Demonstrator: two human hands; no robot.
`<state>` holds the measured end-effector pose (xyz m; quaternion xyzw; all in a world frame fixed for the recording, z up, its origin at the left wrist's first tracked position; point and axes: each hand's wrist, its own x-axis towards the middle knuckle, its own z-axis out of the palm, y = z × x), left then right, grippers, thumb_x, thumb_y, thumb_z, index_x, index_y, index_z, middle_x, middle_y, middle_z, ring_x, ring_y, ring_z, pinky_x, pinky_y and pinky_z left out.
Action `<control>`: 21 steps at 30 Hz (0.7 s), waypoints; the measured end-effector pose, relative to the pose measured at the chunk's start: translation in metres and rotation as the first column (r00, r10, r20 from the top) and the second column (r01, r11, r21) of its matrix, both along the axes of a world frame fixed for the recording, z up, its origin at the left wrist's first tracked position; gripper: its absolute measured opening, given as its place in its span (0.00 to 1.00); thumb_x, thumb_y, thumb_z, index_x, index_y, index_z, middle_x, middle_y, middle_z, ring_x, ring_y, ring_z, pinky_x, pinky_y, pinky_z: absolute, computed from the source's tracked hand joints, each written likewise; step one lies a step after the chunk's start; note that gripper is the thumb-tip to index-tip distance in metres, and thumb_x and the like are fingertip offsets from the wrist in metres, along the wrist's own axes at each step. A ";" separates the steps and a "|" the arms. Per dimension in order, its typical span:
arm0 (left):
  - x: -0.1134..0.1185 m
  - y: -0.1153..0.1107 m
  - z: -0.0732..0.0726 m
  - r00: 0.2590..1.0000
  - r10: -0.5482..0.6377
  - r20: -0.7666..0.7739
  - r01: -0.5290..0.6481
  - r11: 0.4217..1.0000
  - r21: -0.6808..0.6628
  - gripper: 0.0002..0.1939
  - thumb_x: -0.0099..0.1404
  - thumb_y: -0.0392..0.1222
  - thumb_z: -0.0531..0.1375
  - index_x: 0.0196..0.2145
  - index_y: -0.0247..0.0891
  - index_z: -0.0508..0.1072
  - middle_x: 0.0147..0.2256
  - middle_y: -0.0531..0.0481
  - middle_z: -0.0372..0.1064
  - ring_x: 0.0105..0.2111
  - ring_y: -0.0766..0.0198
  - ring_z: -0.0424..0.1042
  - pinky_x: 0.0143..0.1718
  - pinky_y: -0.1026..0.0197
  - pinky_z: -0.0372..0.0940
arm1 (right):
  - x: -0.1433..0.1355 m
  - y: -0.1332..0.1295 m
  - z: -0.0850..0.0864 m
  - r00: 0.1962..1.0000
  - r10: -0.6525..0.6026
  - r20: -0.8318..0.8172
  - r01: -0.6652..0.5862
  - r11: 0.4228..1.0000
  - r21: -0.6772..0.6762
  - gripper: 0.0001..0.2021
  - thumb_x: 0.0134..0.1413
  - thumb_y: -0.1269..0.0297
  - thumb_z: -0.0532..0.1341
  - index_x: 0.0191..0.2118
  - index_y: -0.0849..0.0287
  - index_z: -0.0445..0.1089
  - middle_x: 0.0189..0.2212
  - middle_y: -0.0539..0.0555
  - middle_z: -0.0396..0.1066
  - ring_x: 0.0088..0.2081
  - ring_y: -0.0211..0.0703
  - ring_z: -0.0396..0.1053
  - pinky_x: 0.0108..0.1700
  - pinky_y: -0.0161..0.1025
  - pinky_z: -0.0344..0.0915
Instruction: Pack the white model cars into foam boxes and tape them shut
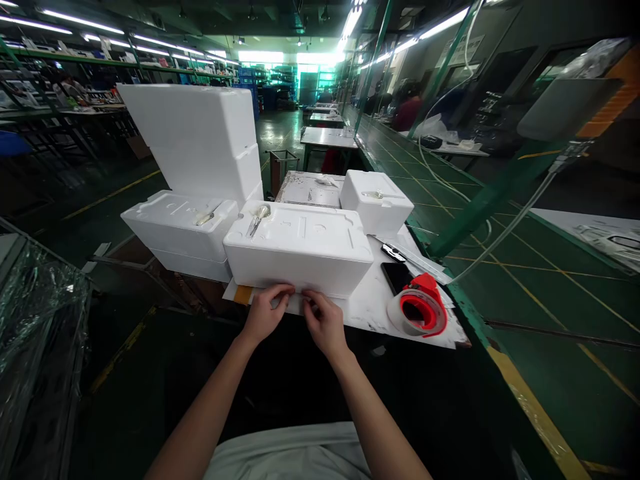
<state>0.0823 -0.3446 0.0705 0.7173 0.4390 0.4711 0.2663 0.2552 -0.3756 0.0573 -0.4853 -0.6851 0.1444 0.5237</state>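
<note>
A white foam box (300,263) with a moulded lid stands on the work table in front of me. My left hand (267,312) is at the lower front edge of this box, its thumb and fingers curled inward. Close beside it, my right hand (325,321) is bent in a similar pinch against the same edge. Whatever lies between the fingertips is too small to make out. On the lid, toward its left end, rests a small bagged item with thin metal-looking prongs (259,220).
More foam boxes stand at left (183,230), in a tall stack (200,133) and at back right (375,203). To the right are a red tape dispenser (429,313), a dark phone (396,277) and a box cutter (393,252). A green post (493,193) rises beyond.
</note>
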 end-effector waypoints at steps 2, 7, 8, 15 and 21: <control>-0.006 0.002 -0.001 1.000 0.000 0.001 0.000 1.000 -0.024 0.11 0.68 0.35 0.58 0.43 0.39 0.80 0.41 0.46 0.83 0.43 0.56 0.82 0.48 0.55 0.76 | 0.005 0.000 0.002 1.000 -0.015 -0.022 0.014 1.000 -0.024 0.10 0.67 0.67 0.58 0.47 0.57 0.76 0.40 0.55 0.80 0.29 0.41 0.73 0.28 0.38 0.69; -0.014 0.002 0.001 1.000 0.021 -0.009 -0.021 0.998 -0.060 0.11 0.68 0.36 0.58 0.43 0.39 0.81 0.42 0.46 0.83 0.44 0.55 0.82 0.49 0.54 0.76 | 0.016 -0.003 0.003 0.995 -0.077 -0.070 0.071 0.994 -0.077 0.11 0.66 0.65 0.59 0.45 0.57 0.79 0.39 0.55 0.81 0.31 0.44 0.75 0.32 0.40 0.71; -0.014 0.002 0.001 1.000 0.024 -0.012 -0.024 0.998 -0.063 0.11 0.68 0.36 0.58 0.43 0.39 0.81 0.42 0.46 0.83 0.44 0.55 0.82 0.49 0.54 0.76 | 0.017 -0.004 0.002 0.993 -0.089 -0.076 0.082 0.993 -0.086 0.11 0.65 0.65 0.59 0.45 0.57 0.79 0.39 0.55 0.81 0.32 0.45 0.76 0.34 0.41 0.72; -0.012 0.000 0.004 0.996 0.066 -0.052 -0.066 0.998 -0.004 0.10 0.68 0.35 0.59 0.42 0.38 0.81 0.41 0.46 0.83 0.42 0.55 0.83 0.46 0.54 0.78 | 0.025 -0.007 -0.001 0.985 -0.108 -0.132 0.087 0.984 -0.157 0.12 0.64 0.61 0.60 0.45 0.56 0.81 0.41 0.55 0.82 0.32 0.46 0.76 0.34 0.42 0.73; 0.014 -0.013 -0.003 0.989 0.041 -0.144 -0.021 0.990 0.142 0.13 0.69 0.33 0.59 0.48 0.37 0.79 0.46 0.43 0.82 0.46 0.54 0.81 0.49 0.52 0.77 | 0.027 -0.008 0.001 0.964 -0.144 -0.222 0.101 0.976 -0.195 0.10 0.61 0.61 0.61 0.39 0.57 0.80 0.33 0.53 0.81 0.27 0.42 0.74 0.33 0.39 0.72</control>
